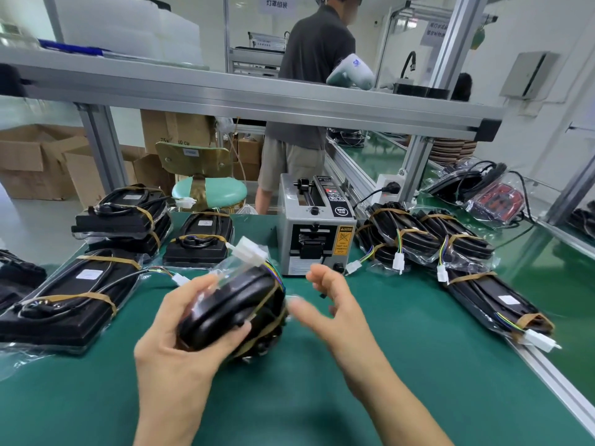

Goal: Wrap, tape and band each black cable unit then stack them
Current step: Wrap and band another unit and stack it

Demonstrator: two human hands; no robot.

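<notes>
My left hand (180,329) grips a black cable unit (225,309) above the green mat, its fingers and thumb curled round one end. The unit sits in a clear bag, with a tan rubber band around it and a white connector (249,252) sticking up. My right hand (335,304) hovers just right of the unit with fingers spread and blurred, holding nothing. Banded units lie flat and stacked at the left (80,294) and back left (128,217). More bagged units are piled at the right (425,239).
A grey tape dispenser (317,226) stands at the back centre of the green mat (289,397). An aluminium rail (547,375) borders the mat's right side. A green stool (209,191) and a standing person (306,101) are beyond the bench.
</notes>
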